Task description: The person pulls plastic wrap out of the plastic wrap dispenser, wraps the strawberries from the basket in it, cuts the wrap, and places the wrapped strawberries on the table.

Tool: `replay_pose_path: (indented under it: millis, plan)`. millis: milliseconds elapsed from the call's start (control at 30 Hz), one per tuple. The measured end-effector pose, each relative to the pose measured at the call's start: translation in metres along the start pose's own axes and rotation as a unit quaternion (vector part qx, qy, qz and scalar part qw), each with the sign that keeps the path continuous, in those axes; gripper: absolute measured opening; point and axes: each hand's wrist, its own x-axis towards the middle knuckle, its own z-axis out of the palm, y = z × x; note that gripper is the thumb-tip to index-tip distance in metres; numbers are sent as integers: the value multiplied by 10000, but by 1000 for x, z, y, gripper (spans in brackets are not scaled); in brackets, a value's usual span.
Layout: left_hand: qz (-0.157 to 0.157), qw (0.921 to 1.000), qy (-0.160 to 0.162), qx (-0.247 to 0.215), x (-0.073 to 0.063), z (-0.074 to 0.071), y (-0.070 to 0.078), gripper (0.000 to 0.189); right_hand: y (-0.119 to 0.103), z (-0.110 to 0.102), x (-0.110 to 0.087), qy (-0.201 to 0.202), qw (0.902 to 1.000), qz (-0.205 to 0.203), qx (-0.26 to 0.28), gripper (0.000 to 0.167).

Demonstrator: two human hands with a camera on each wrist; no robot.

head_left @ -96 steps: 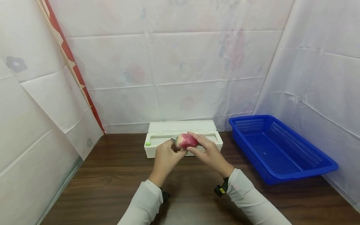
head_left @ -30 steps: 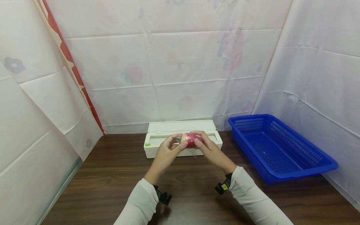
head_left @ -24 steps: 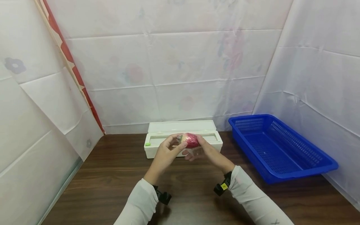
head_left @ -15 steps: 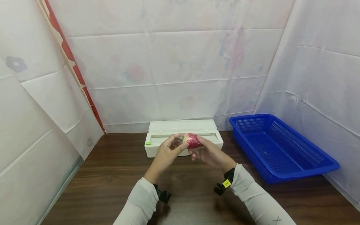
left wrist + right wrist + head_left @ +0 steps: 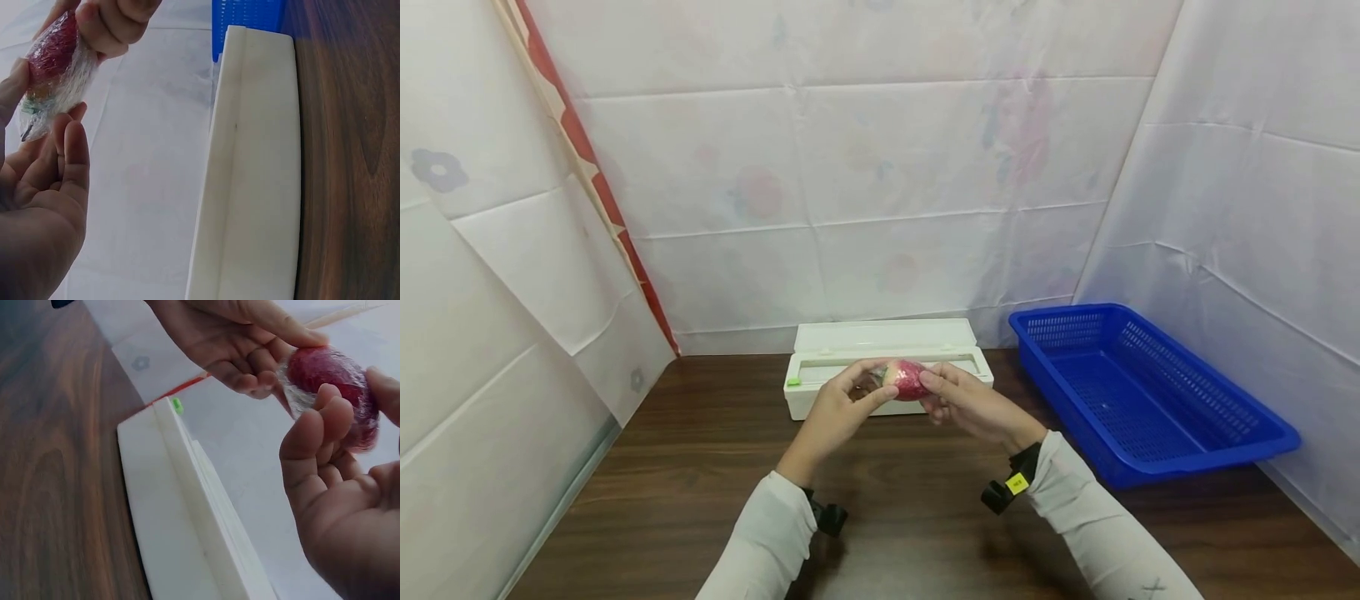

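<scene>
A red fruit (image 5: 907,380), pale yellow toward its stem end, is wrapped in clear cling film (image 5: 78,75) and held up in front of the white box. My left hand (image 5: 841,408) pinches its stem end between thumb and fingers. On the other end my right hand (image 5: 973,404) grips, thumb on the near side and fingers curled beneath. Film wrinkles around the stem in the left wrist view. Behind the hands stands the white cling film dispenser (image 5: 805,404), its lid (image 5: 883,333) raised and a green slider (image 5: 793,382) at its left end.
A blue perforated basket (image 5: 1206,458) stands to the right on the dark wooden table (image 5: 700,483). White printed sheeting (image 5: 880,167) hangs at the back and both sides. Each wrist carries a black camera (image 5: 997,497).
My right thumb and fingers have shifted around the fruit's right end, and the right wrist has moved slightly outward. My left hand keeps its hold on the stem end.
</scene>
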Motion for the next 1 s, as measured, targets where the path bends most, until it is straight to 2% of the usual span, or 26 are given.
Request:
replay_pose_path:
  millis: [333, 500, 633, 767, 867, 1000]
  plan:
    - [26, 9992, -220, -325, -2, 1, -7, 44, 3, -1, -3, 850, 9953, 393, -239, 34]
    - [-27, 9992, -172, -351, -3, 2, -8, 47, 10, 0, -3, 990, 9929, 187, -631, 33]
    - [-126, 9997, -57, -213, -2, 2, -1, 48, 12, -2, -4, 808, 9895, -272, -1166, 43]
    - [-218, 9995, -101, -202, -5, -3, 18, 46, 11, -6, -6, 388, 9863, -603, -1486, 52]
    - [-196, 9993, -219, -248, -8, -7, 28, 44, 8, -9, -7, 33, 9845, -671, -1622, 53]
    - [-79, 9988, -325, -362, -9, -10, 30, 45, 2, -11, -8, -299, 9775, -601, -1998, 40]
